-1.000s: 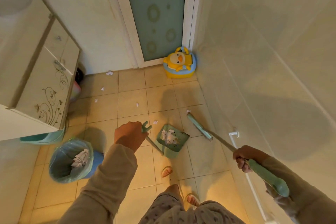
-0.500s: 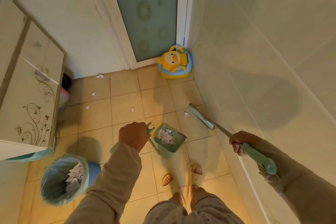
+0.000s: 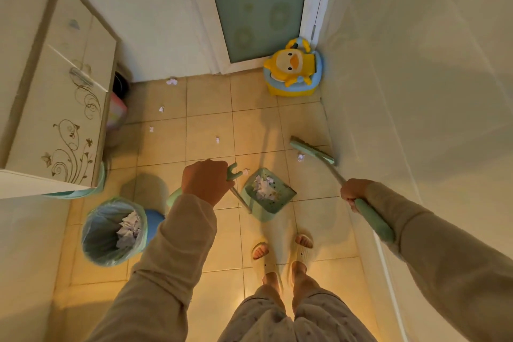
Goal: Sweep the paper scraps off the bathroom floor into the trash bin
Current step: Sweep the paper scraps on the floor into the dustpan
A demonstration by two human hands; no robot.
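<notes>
Left hand grips dustpan handle, paper scraps inside; right hand grips broom; trash bin holds crumpled paper.

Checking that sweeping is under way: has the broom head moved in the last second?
Yes. The broom head has slid toward the right wall, its end now at the wall's foot, and slightly toward the door.

The dustpan and broom are mint green. The paper scraps are white, the floor tiles tan. The trash bin is blue with a pale green liner. The potty is yellow and blue, duck-faced. The door glass is frosted teal with ring patterns; the cabinet is cream with brown floral scrolls.
</notes>
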